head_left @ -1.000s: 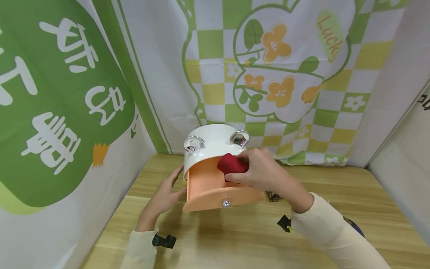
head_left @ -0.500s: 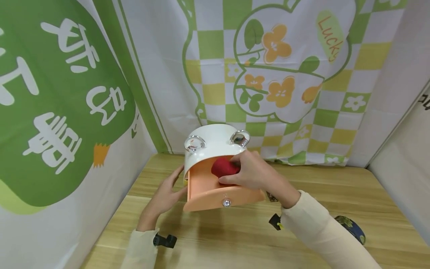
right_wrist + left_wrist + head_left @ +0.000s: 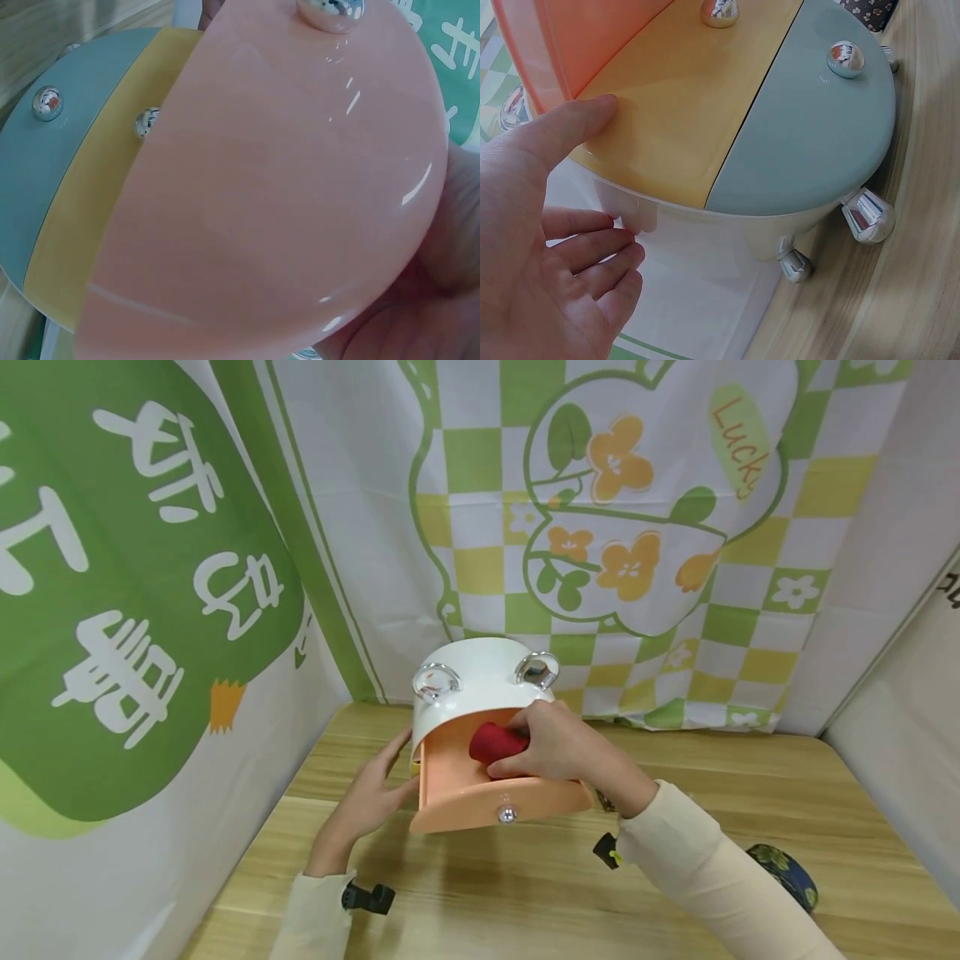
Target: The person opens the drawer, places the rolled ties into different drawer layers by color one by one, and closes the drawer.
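A white round-topped drawer cabinet (image 3: 480,675) with silver ring ears stands on the table, its peach top drawer (image 3: 461,807) pulled out. My right hand (image 3: 558,742) is inside that drawer and grips a dark red, matte, rounded thing (image 3: 495,745); its kind does not show. In the right wrist view the peach drawer front (image 3: 277,180) hides my fingers. At the cabinet's left side is my left hand (image 3: 371,802). Its thumb rests on the yellow drawer front (image 3: 675,112), the fingers loosely bent by the white side wall. Below is the blue-grey drawer (image 3: 802,135), closed.
On the wooden table (image 3: 487,902), a dark pouch with a leaf pattern (image 3: 783,875) lies at the right. A small dark floral thing (image 3: 606,802) peeks out beside the cabinet, partly behind my right wrist. Printed cloth (image 3: 480,568) hangs behind.
My right hand has moved left and slightly down into the peach drawer, carrying the red thing with it. The patterned pouch has come into fuller view. My left hand stays in place.
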The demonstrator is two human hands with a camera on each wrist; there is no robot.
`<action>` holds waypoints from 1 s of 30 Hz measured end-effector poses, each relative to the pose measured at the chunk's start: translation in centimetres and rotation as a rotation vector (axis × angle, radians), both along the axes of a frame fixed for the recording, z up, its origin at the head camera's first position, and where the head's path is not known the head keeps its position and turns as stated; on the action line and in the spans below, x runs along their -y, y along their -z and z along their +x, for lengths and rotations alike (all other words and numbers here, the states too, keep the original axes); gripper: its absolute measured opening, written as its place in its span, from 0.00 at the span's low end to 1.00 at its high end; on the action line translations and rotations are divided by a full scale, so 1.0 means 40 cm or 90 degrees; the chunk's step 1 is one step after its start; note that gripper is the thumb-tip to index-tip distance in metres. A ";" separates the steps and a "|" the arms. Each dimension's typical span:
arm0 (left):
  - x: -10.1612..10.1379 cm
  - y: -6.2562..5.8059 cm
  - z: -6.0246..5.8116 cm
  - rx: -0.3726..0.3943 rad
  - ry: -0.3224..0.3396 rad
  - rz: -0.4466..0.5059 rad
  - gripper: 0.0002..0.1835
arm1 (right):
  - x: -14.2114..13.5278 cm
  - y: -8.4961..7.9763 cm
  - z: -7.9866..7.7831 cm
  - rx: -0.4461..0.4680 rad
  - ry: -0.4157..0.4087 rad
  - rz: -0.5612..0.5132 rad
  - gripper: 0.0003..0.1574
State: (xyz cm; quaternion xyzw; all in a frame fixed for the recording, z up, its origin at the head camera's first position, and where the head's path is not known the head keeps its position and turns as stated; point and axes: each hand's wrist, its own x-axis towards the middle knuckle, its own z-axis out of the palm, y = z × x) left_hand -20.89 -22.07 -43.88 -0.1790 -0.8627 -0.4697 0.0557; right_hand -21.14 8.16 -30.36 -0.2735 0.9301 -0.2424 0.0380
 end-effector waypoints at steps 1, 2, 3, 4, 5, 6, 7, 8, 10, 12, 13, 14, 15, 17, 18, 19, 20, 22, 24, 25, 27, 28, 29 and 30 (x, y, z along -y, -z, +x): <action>0.000 0.000 0.001 -0.002 0.002 -0.001 0.44 | 0.001 -0.001 -0.001 -0.001 -0.004 0.002 0.18; 0.000 0.000 0.001 -0.002 0.003 -0.001 0.44 | 0.002 -0.002 -0.002 -0.004 -0.010 0.004 0.18; 0.000 0.000 0.001 -0.001 0.003 0.000 0.44 | 0.002 -0.003 -0.003 -0.005 -0.014 0.005 0.18; 0.000 0.000 0.001 0.000 0.003 0.000 0.44 | 0.003 -0.005 -0.003 -0.005 -0.018 0.005 0.18; 0.000 -0.001 0.001 0.000 0.004 0.000 0.44 | 0.003 -0.006 -0.004 -0.006 -0.023 0.004 0.18; -0.001 -0.002 0.001 0.002 0.004 0.001 0.45 | 0.003 -0.006 -0.005 -0.006 -0.027 0.004 0.18; -0.001 -0.002 0.001 0.001 0.004 0.001 0.44 | 0.002 -0.006 -0.006 -0.009 -0.034 0.004 0.18; -0.001 -0.003 0.001 0.002 0.004 0.002 0.44 | 0.002 -0.006 -0.008 -0.010 -0.039 0.006 0.18; -0.001 -0.004 0.002 0.000 0.006 0.002 0.44 | 0.000 -0.007 -0.009 -0.010 -0.047 0.009 0.19; 0.000 -0.004 0.003 0.002 0.004 0.001 0.45 | -0.004 -0.007 -0.009 -0.011 -0.053 0.011 0.19; -0.001 -0.004 0.003 0.001 0.003 0.000 0.45 | -0.006 -0.007 -0.009 -0.010 -0.054 0.010 0.19; -0.001 -0.005 0.003 0.001 0.003 -0.002 0.45 | -0.009 -0.010 -0.007 -0.008 -0.053 0.010 0.20; -0.001 -0.005 0.003 0.003 0.000 -0.004 0.45 | -0.012 -0.011 -0.006 -0.006 -0.054 0.009 0.20; -0.002 -0.006 0.003 0.006 -0.002 -0.004 0.45 | -0.020 -0.015 -0.005 -0.001 -0.054 0.006 0.21; -0.003 -0.006 0.003 0.007 -0.003 -0.004 0.45 | -0.023 -0.017 -0.005 0.002 -0.054 0.003 0.23; -0.003 -0.005 0.003 0.008 -0.004 -0.004 0.45 | -0.027 -0.020 -0.004 0.005 -0.055 0.003 0.25; -0.003 -0.005 0.003 0.009 -0.004 -0.006 0.45 | -0.030 -0.024 -0.002 0.010 -0.055 0.002 0.27; -0.002 -0.003 0.002 0.010 -0.004 -0.005 0.45 | -0.039 -0.030 0.000 0.021 -0.054 0.001 0.32; -0.002 -0.002 0.002 0.011 -0.004 -0.006 0.44 | -0.048 -0.039 0.006 0.034 -0.049 0.000 0.37; -0.002 -0.001 0.002 0.011 -0.003 -0.006 0.44 | -0.053 -0.046 0.010 0.041 -0.044 -0.001 0.38; -0.001 -0.002 0.004 0.011 -0.002 -0.006 0.44 | -0.062 -0.059 0.018 0.050 -0.031 -0.008 0.37; -0.001 -0.002 0.003 0.011 -0.002 -0.006 0.44 | -0.066 -0.066 0.023 0.050 -0.025 -0.014 0.37; -0.001 -0.002 0.004 0.011 -0.002 -0.007 0.44 | -0.070 -0.073 0.028 0.046 -0.020 -0.019 0.36; -0.001 -0.003 0.004 0.010 -0.002 -0.008 0.44 | -0.074 -0.080 0.035 0.038 -0.013 -0.024 0.35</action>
